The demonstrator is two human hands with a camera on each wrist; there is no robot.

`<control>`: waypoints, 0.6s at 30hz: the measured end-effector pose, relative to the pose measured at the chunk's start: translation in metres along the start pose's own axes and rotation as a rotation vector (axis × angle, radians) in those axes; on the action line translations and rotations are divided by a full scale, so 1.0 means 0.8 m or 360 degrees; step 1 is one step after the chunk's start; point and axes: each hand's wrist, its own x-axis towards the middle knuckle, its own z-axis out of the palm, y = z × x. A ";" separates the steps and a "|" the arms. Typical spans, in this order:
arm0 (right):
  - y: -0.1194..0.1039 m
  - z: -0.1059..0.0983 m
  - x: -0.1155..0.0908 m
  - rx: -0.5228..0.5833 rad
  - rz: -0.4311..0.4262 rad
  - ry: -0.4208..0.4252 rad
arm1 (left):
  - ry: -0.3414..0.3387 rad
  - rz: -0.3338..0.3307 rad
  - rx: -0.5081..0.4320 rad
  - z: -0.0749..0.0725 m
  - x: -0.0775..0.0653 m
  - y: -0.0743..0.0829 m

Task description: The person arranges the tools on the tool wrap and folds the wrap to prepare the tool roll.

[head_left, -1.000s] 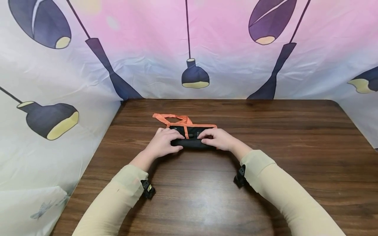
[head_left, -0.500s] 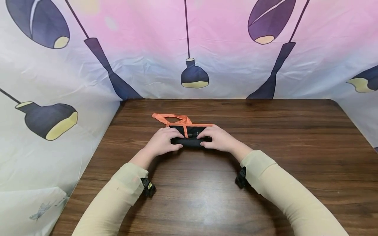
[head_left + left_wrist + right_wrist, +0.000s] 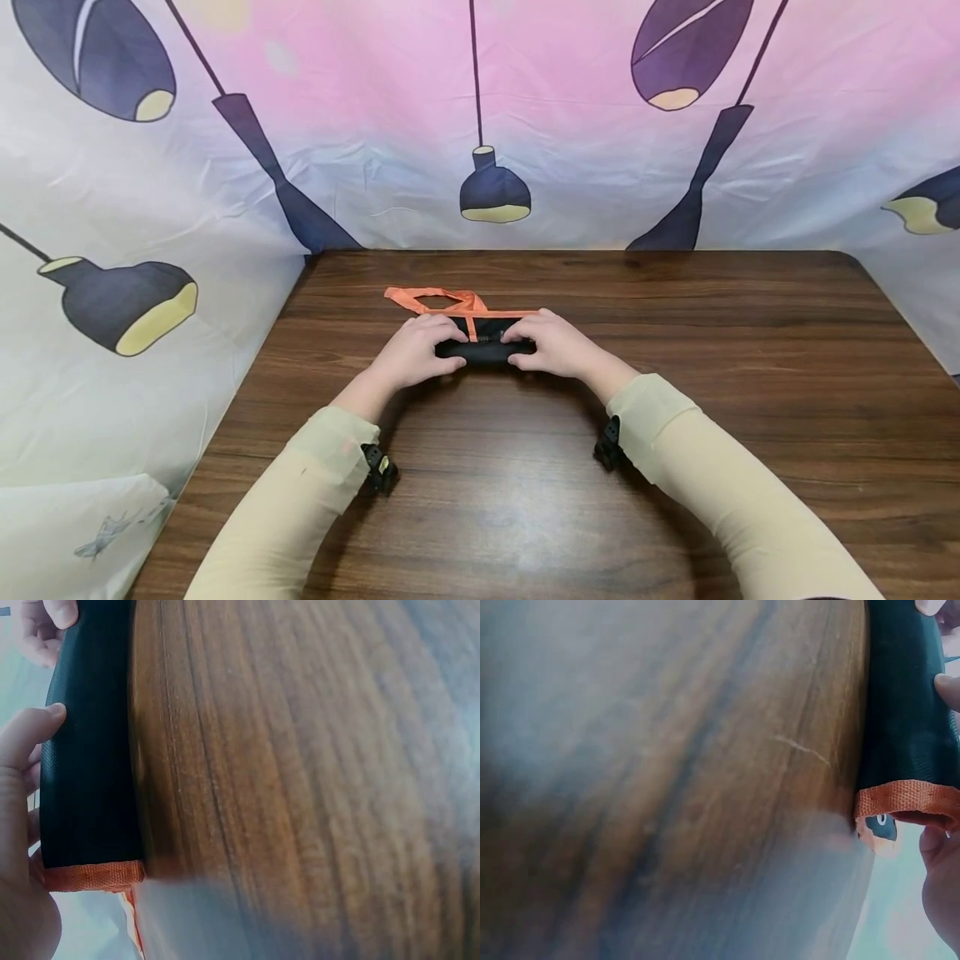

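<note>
A black fabric bag [image 3: 486, 354] with orange edging lies on the table, its near part rolled into a thick tube and a flat strip showing behind it. An orange strap [image 3: 470, 303] loops out from its far left side. My left hand [image 3: 416, 348] grips the left end of the roll, thumb on the near side and fingers over the top. At the right end my right hand [image 3: 558, 346] holds it in the same manner. The left wrist view shows the smooth black roll [image 3: 94, 757] ending in an orange edge; the right wrist view shows the hollow, orange-bound other end [image 3: 911, 796].
A dark brown wooden table [image 3: 495, 483] extends all around the bag. Behind it and to the left hangs a light fabric backdrop [image 3: 390, 108] printed with lamps. Both sleeves [image 3: 285, 500] carry small black wrist cameras [image 3: 381, 471].
Both hands have shifted slightly away from the person, turning the roll forward. The flat strip behind the roll has become narrower, while the strap has stayed nearly in place.
</note>
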 end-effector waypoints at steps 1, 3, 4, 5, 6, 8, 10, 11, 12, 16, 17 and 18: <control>0.000 0.000 0.001 -0.0006 -0.0004 0.0004 | 0.0001 0.0003 0.0007 -0.001 0.000 0.000; -0.001 0.000 0.002 -0.0027 -0.0011 0.0018 | 0.0000 0.0000 0.0017 -0.002 0.001 0.000; -0.002 0.000 0.003 -0.0040 -0.0006 0.0024 | -0.0002 -0.0001 0.0020 -0.002 0.002 0.000; -0.003 0.000 0.003 -0.0052 0.0007 0.0029 | -0.0005 -0.0005 0.0022 -0.002 0.003 -0.001; -0.004 0.000 0.004 -0.0064 0.0024 0.0033 | -0.0010 -0.0012 0.0016 -0.003 0.004 -0.002; -0.006 0.001 0.005 -0.0089 0.0061 0.0043 | -0.0019 -0.0036 0.0000 -0.003 0.006 -0.004; -0.007 0.002 0.006 -0.0109 0.0111 0.0052 | -0.0027 -0.0066 -0.0030 -0.002 0.008 -0.006; -0.007 0.003 0.006 -0.0113 0.0132 0.0057 | -0.0034 -0.0087 -0.0049 -0.001 0.009 -0.007; -0.007 0.004 0.007 -0.0119 0.0146 0.0060 | -0.0043 -0.0110 -0.0075 -0.001 0.010 -0.008; -0.004 0.007 0.007 -0.0121 0.0182 0.0078 | -0.0064 -0.0200 -0.0185 0.002 0.013 -0.012; -0.004 0.007 0.007 -0.0116 0.0185 0.0082 | -0.0072 -0.0219 -0.0210 0.002 0.014 -0.013; -0.004 0.007 0.007 -0.0113 0.0189 0.0084 | -0.0082 -0.0233 -0.0234 0.002 0.014 -0.013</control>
